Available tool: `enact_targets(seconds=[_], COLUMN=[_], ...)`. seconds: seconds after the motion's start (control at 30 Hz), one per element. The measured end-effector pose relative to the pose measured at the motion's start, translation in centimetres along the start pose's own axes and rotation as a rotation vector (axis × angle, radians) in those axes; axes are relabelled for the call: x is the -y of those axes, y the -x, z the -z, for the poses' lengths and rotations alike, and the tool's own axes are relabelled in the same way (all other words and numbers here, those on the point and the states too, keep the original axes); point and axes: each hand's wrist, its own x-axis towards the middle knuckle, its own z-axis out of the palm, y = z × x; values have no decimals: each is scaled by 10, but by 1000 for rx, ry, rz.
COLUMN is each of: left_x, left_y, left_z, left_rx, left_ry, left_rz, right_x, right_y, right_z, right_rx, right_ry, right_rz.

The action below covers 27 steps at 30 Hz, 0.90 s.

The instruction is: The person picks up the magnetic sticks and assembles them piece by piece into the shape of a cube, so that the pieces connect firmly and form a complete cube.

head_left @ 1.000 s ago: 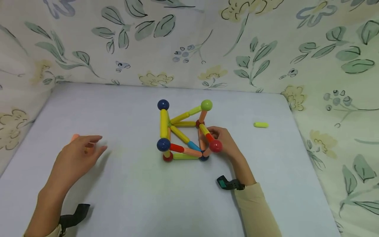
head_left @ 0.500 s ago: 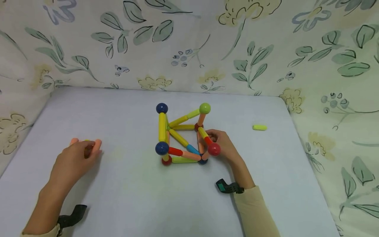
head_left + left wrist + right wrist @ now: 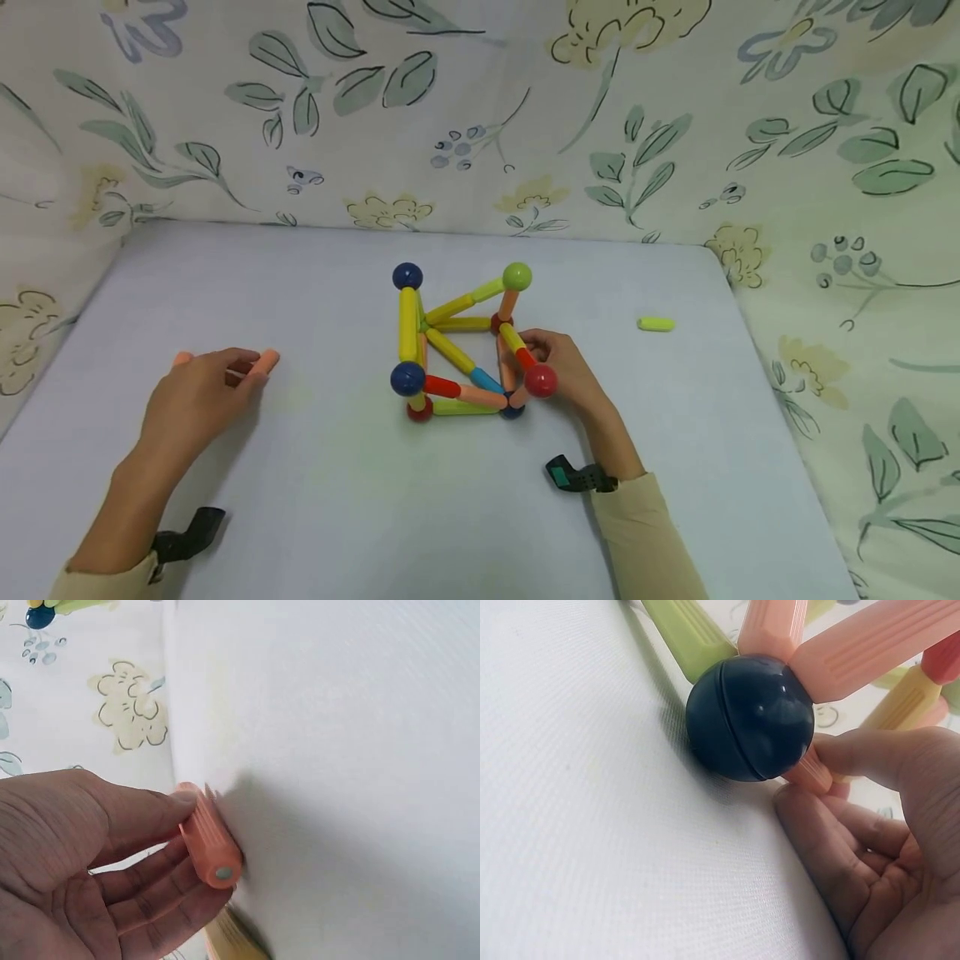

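My left hand (image 3: 197,398), at the left of the table, pinches a salmon-coloured magnetic stick (image 3: 266,362) between thumb and fingertips. The left wrist view shows a round metal magnet in the end of that magnetic stick (image 3: 214,844). In the middle stands a frame built of coloured magnetic sticks and balls, with a red ball (image 3: 541,381) at its near right corner. My right hand (image 3: 564,367) reaches in at the frame's right side. Its thumb and fingers pinch a salmon magnetic stick (image 3: 810,774) beside the dark blue ball (image 3: 750,720) at the base.
Another salmon stick (image 3: 182,358) pokes out behind the left hand. A yellow stick (image 3: 234,935) shows below the left fingers in the left wrist view. One yellow-green stick (image 3: 656,324) lies at the right. Floral cloth (image 3: 480,100) rises behind the white table (image 3: 337,517).
My left hand's fingers have closed on the salmon stick and carried it slightly right. The right hand keeps its hold on the frame. The head view has tilted a little.
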Motion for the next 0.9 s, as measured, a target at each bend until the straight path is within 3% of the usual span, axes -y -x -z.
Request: enact_targets(seconds=[0.23, 0.33, 0.57, 0.9], left_x=[-30, -47, -76, -91], left_y=[-10, -14, -17, -17], left_z=[5, 9, 16, 19], left_rx=[-117, -132, -90, -72], left_ry=[98, 161, 280, 392], left_rz=[-179, -221, -219, -192], right_x=[0, 0, 0, -1], right_y=[-1, -2, -2, 0], right_z=[2, 1, -1, -3], right_rx=[-6, -2, 2, -15], right_ry=[14, 13, 10, 25], right_rz=[-5, -8, -2, -1])
